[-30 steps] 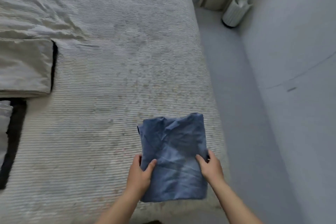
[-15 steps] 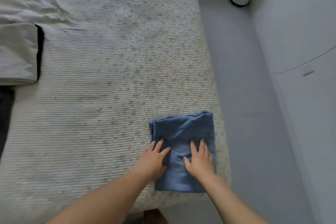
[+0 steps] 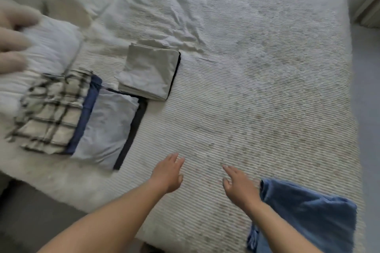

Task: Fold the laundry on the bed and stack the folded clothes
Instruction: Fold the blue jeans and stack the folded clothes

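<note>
A folded blue cloth (image 3: 308, 217) lies at the bed's near right corner. My right hand (image 3: 239, 188) hovers open just left of it, fingers straight, holding nothing. My left hand (image 3: 167, 172) is open too, over bare bedcover further left. On the left side of the bed (image 3: 257, 88) lie folded pieces: a beige one on a black one (image 3: 150, 74), a pale blue one (image 3: 109, 127) over dark layers, and a plaid one (image 3: 51, 113).
Another person's blurred hand (image 3: 10, 41) touches a white ribbed cloth (image 3: 49, 47) at the far left. A cream bolster (image 3: 70, 4) lies behind it. The bed's right edge drops to a grey floor (image 3: 368, 109).
Both my hands have lifted off the blue cloth and moved left. The view has swung left, bringing the folded piles and another person's hand into sight.
</note>
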